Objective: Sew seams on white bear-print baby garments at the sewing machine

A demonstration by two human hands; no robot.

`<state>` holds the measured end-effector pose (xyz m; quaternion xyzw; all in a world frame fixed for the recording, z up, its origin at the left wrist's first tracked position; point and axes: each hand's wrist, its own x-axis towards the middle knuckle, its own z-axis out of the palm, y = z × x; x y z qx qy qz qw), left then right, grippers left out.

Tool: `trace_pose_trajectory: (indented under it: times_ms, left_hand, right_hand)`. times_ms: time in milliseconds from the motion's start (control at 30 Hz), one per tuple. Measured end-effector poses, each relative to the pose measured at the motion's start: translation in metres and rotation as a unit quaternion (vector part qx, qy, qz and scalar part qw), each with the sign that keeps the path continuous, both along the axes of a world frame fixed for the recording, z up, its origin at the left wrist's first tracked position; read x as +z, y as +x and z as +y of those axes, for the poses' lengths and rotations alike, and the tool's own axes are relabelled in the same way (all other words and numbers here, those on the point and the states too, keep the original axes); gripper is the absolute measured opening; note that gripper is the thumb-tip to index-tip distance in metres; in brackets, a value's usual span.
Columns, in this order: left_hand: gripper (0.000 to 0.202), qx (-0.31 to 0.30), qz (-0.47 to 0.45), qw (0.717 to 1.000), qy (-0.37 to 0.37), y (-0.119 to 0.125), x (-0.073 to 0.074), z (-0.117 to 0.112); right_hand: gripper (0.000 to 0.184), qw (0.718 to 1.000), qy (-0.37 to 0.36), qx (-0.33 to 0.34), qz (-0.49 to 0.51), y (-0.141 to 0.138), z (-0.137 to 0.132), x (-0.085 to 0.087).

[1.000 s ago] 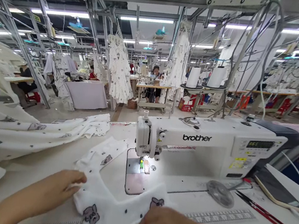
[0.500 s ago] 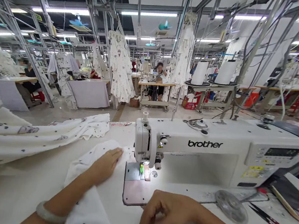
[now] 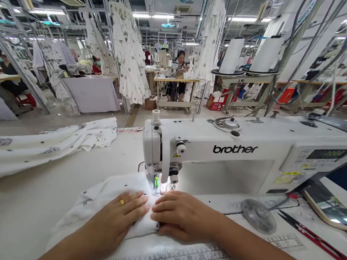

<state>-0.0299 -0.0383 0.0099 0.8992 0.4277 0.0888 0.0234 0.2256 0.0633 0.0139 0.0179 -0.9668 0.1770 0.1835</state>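
the cloth (image 3: 99, 199), white with small dark specks, is lying on the counter (image 3: 19, 216) right in front of the person, its far edge reaching up to the needle (image 3: 157, 183) of the machine (image 3: 238, 152). the left hand (image 3: 118, 221) is resting flat on the cloth, fingers pointing toward the needle. its grip is lying apart, pressing down and clamping on nothing. a gold ring (image 3: 122, 202) is showing on one finger.

the right hand (image 3: 181, 215) is lying just beside it, fingertips touching those of the left. its fingers are lying together and pressing the cloth's right edge just short of the needle. its thumb is tucking underneath, so whether that grip is pinching the edge i cannot tell.

a printed ruler (image 3: 171, 259) is running along the counter's near edge, passing under both wrists. to the right of the right forearm a grey disc (image 3: 258, 215) is lying on the counter, with red snips (image 3: 316, 241) and a phone (image 3: 327, 207) further right.

behind the machine two white cones (image 3: 232, 54) are standing upright. at the left a pile (image 3: 29, 148) of the same speckled material is sprawling over the counter, well apart from the hands. beyond it garments (image 3: 129, 55) are hanging overhead, and another person (image 3: 179, 62) is sitting at a distant counter.
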Motion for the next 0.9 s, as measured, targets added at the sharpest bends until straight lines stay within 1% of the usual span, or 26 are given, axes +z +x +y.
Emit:
trace_pose_trajectory:
  times_ms: [67,133,267,433,567,733,900]
  left_hand:
    - [0.056,0.024,-0.016,1.000,-0.004,0.001,-0.004,0.000]
    - [0.054,0.033,-0.026,0.999,-0.020,0.001,-0.006,0.003]
    - [0.054,0.007,-0.035,0.998,-0.053,0.003,-0.003,0.018]
    - [0.050,-0.024,-0.036,0.998,-0.042,0.005,0.005,0.039]
    - [0.048,-0.037,-0.040,0.998,-0.030,0.000,0.005,0.048]
    - [0.050,-0.040,-0.056,0.997,-0.028,-0.006,0.005,0.054]
    - [0.052,-0.044,-0.039,0.998,-0.032,-0.008,0.004,0.060]
  right_hand:
    - [0.027,1.000,0.021,-0.003,-0.010,0.001,0.001,0.001]
    - [0.025,0.998,0.055,-0.006,-0.014,0.001,0.003,0.002]
    - [0.025,0.992,0.114,-0.049,-0.010,0.005,0.008,0.003]
    - [0.024,0.987,0.131,-0.093,-0.021,0.008,0.013,0.001]
    - [0.024,0.985,0.125,-0.111,-0.035,0.007,0.015,0.001]
    - [0.023,0.986,0.103,-0.124,-0.048,0.006,0.013,0.005]
    - [0.023,0.988,0.068,-0.131,-0.051,0.008,0.013,0.006]
